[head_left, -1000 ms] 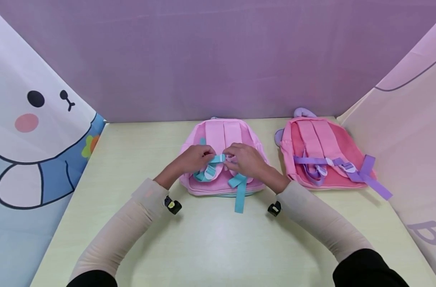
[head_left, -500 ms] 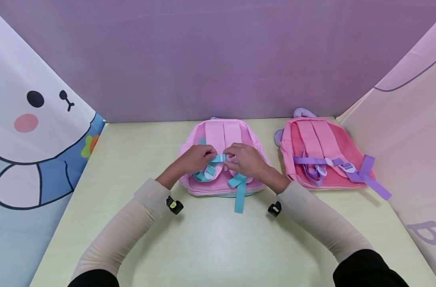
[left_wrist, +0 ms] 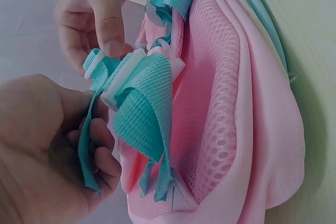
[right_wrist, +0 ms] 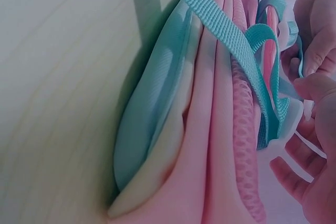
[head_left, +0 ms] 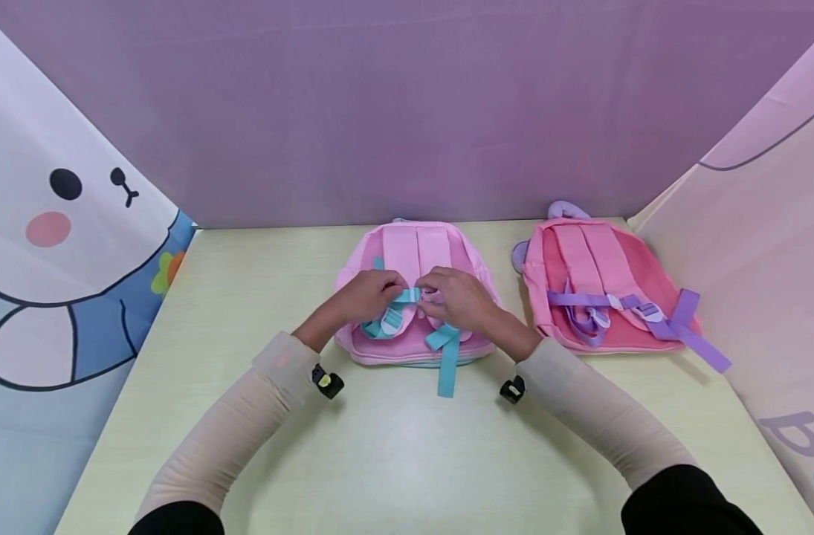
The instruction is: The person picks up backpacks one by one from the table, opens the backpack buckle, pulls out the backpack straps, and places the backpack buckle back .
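A pink backpack (head_left: 420,245) lies with its shoulder straps facing up. My left hand (head_left: 369,296) pinches a teal webbing strap (left_wrist: 149,103), and a loose end of it hangs by the palm in the left wrist view. My right hand (head_left: 462,299) holds the same strap at the other side, with its thumb pressing on the folded webbing by a white plastic buckle (left_wrist: 123,77). In the right wrist view a second teal strap (right_wrist: 220,30) crosses the bag's side. The fingertips are partly hidden behind the webbing in the head view.
To the right lies a coral-pink backpack (head_left: 607,282) with purple straps (head_left: 687,323) across its back. A loose teal strap end (head_left: 449,364) hangs over the near edge of the first bag onto the pale table (head_left: 407,461). A purple backdrop (head_left: 407,111) stands behind.
My left hand has shifted slightly to the right, closer to my right hand. The right hand and both backpacks look nearly unmoved.
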